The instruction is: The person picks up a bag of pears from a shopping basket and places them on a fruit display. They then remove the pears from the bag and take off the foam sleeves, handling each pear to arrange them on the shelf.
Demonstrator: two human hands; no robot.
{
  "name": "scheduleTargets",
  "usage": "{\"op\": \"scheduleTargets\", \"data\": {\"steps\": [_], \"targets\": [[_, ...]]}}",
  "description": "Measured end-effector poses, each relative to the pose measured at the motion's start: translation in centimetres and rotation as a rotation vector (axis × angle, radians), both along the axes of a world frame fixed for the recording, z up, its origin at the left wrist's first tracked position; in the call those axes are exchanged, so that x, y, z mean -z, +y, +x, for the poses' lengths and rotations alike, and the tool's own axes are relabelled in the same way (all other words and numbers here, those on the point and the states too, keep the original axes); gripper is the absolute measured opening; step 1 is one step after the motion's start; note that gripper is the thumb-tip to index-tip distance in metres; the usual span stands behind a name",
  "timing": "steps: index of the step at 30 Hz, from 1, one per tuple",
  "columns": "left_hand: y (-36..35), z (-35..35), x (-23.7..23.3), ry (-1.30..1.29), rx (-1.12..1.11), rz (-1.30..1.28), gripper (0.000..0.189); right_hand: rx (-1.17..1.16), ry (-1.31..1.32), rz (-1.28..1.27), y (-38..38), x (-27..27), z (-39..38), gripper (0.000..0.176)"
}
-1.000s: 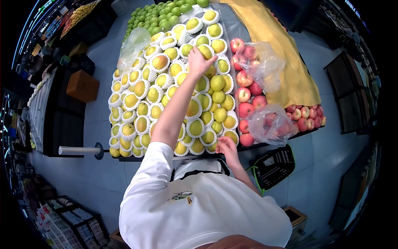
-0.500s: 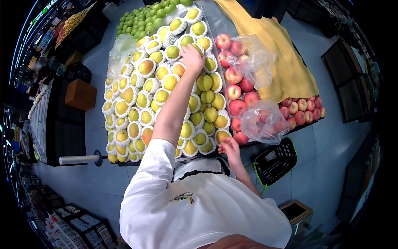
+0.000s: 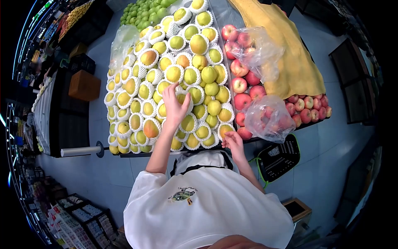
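My left hand (image 3: 175, 107) is over the display of yellow-green pears, thumb and fingers apart around a pear (image 3: 181, 98) in a white foam net, with part of that pear hidden by the hand. Near the front right edge of the pears is my right hand (image 3: 234, 145), its fingers loosely bent and the fingertips right by another netted pear (image 3: 224, 130). Between the hands and further back, several bare pears (image 3: 211, 89) are piled among the netted ones. One large pear (image 3: 199, 44) sits higher up in the rows.
Red apples (image 3: 242, 101) lie to the right, partly under clear plastic bags (image 3: 269, 120) and a yellow cloth (image 3: 290, 54). Green apples (image 3: 145, 16) are at the back left. A black basket (image 3: 280, 159) with green trim stands on the floor at right. A white roll (image 3: 78, 151) sticks out at left.
My left hand has left the large pear at the back and come forward, toward my body, to a nearer netted pear. My right hand stays by the front edge. The view has shifted slightly.
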State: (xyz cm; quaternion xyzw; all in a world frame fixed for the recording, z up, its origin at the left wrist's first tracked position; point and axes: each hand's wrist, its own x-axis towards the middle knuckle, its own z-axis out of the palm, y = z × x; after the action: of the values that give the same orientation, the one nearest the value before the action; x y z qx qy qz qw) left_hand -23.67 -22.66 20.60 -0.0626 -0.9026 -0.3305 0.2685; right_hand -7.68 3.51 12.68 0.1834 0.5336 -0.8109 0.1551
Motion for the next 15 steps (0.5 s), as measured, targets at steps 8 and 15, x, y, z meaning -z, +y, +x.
{"op": "scheduleTargets", "data": {"steps": [8,15], "targets": [[-3.7,15.1,5.9,0.001,-0.134,-0.134,0.044,-0.098,0.017,0.043,-1.4,-0.2,-2.1,0.014],[-5.1,19.5,6.1,-0.036,-0.255,-0.103,0.046,-0.249,0.228,0.105,-6.1,-1.7,-5.2,0.017]]}}
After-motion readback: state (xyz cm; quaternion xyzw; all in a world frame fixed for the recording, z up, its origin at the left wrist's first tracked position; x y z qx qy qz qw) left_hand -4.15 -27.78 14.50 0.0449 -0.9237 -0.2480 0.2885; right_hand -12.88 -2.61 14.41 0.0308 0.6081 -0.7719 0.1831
